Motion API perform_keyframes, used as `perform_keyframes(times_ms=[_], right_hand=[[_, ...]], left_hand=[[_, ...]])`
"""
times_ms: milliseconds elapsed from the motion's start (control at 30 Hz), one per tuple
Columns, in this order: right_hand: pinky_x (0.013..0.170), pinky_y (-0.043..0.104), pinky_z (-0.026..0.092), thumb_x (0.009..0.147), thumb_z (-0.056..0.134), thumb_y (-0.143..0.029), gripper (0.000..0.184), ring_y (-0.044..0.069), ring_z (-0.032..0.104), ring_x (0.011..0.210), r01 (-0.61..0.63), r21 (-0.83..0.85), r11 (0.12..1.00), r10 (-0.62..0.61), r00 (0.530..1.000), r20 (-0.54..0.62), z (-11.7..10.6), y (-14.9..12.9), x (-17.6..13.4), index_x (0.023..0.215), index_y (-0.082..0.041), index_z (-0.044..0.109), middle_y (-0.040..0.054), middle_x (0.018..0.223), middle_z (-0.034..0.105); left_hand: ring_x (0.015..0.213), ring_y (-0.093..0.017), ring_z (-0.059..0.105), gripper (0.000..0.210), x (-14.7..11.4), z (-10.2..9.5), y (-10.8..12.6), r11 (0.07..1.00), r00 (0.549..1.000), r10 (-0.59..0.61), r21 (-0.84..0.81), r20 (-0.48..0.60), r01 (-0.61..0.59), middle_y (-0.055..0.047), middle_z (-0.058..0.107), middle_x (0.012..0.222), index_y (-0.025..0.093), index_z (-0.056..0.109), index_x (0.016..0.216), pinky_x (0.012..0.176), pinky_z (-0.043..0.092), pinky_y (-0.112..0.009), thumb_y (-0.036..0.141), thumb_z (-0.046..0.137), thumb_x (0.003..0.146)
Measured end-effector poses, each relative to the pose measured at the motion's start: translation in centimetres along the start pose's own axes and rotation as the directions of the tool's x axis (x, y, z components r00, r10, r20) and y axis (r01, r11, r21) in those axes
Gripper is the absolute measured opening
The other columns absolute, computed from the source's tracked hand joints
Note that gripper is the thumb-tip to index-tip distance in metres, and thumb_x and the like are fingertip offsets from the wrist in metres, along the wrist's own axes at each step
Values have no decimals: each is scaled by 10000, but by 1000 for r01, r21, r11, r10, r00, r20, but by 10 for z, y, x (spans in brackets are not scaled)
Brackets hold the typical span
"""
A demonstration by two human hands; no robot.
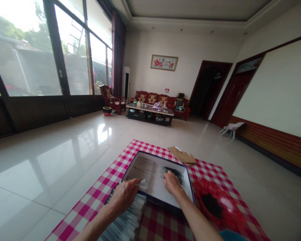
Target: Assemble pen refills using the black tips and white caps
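A shallow box with dark blue edges (157, 194) lies in front of me. Clear thin tubes (141, 167) are lined up in its left part, and a heap of small black pieces (178, 174) lies in its right part. My left hand (124, 197) is closed around a thin whitish tube (141, 182) at the box's near left corner. Over the black pieces, my right hand (172, 183) has its fingers curled together; whatever they pinch is hidden. Beneath my left forearm is a pile of clear tubes with dark ends (130, 219), partly blurred.
A red scalloped bowl (232, 204) holding dark small pieces (212, 205) stands right of the box. Brown cardboard (182, 156) lies behind it on the pink checked cloth (110, 177). Farther off are a coffee table (150, 115), a wooden sofa (152, 97) and a small white stool (232, 128).
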State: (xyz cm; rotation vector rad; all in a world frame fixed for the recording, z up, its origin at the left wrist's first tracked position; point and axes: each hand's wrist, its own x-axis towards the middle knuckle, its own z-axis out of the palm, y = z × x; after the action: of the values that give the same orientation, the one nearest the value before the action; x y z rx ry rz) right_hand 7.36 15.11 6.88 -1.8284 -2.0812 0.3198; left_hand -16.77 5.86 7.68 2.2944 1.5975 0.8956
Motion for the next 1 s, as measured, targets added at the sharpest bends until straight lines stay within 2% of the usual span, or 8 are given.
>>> perform_keyframes(times_ms=[100, 267, 333, 433, 533, 733, 867, 1000], right_hand=[[873, 342, 438, 835, 549, -125, 99, 220, 614, 925, 84, 152, 985, -66, 991, -118, -22, -10, -14, 790, -167, 626, 90, 910, 658], [696, 282, 505, 889, 455, -354, 242, 191, 635, 796, 146, 447, 882, -7, 955, -297, -55, -16, -71, 1018, -180, 563, 62, 882, 653], [603, 262, 510, 847, 528, -418, 391, 177, 636, 736, 136, 677, 723, 102, 949, -300, -61, -14, -102, 1152, -174, 511, 47, 890, 638], [578, 240, 509, 742, 687, -416, 641, 152, 629, 702, 99, 924, 369, 293, 931, -217, -62, -9, -149, 1297, -221, 430, 3, 891, 622], [639, 223, 517, 730, 720, -400, 676, 135, 626, 750, 88, 972, 217, 455, 872, -181, -58, -2, -188, 1322, -263, 424, -19, 908, 623], [698, 232, 535, 720, 741, -403, 704, 135, 625, 803, 144, 980, 136, 632, 749, -198, -43, 8, -222, 1342, -304, 427, -29, 917, 632], [706, 230, 540, 741, 727, -398, 662, 136, 620, 831, 168, 975, 147, 652, 724, -224, -37, 11, -224, 1332, -315, 440, -24, 948, 627], [700, 231, 542, 748, 722, -397, 663, 138, 622, 836, 178, 971, 161, 642, 728, -240, -35, 10, -223, 1337, -317, 429, -23, 961, 622]], left_hand=[[823, -207, 679, 274, -4, -1, 14, 997, 997, 66, -26, -32, -67, -64, 717, 896, 193, 623, 1051, 700, 488, -263, 221, 396, 899], [657, -173, 662, 253, -17, 0, 54, 987, 996, 88, -137, -20, -90, -29, 695, 716, 198, 640, 1014, 613, 456, -228, 254, 416, 912], [636, -162, 662, 285, -26, 4, 70, 975, 995, 99, -201, -2, -97, -22, 714, 734, 219, 625, 1113, 598, 453, -214, 263, 425, 916], [627, -147, 661, 359, -44, 16, 89, 952, 990, 138, -281, 42, -121, -10, 732, 793, 260, 567, 1238, 589, 459, -197, 227, 411, 917], [651, -149, 663, 358, -63, 30, 100, 934, 980, 181, -326, 79, -146, -7, 722, 794, 266, 568, 1229, 606, 481, -203, 217, 387, 924], [913, -196, 659, 333, -86, 49, 111, 928, 970, 232, -314, 68, -200, -70, 692, 1047, 218, 566, 1191, 805, 515, -289, 196, 374, 919], [919, -194, 653, 343, -90, 55, 115, 916, 955, 282, -322, 94, -239, -62, 686, 1037, 219, 540, 1213, 820, 516, -306, 174, 380, 912], [902, -200, 654, 340, -91, 54, 118, 909, 947, 308, -321, 86, -266, -71, 688, 1020, 208, 543, 1210, 817, 518, -316, 175, 382, 912]])
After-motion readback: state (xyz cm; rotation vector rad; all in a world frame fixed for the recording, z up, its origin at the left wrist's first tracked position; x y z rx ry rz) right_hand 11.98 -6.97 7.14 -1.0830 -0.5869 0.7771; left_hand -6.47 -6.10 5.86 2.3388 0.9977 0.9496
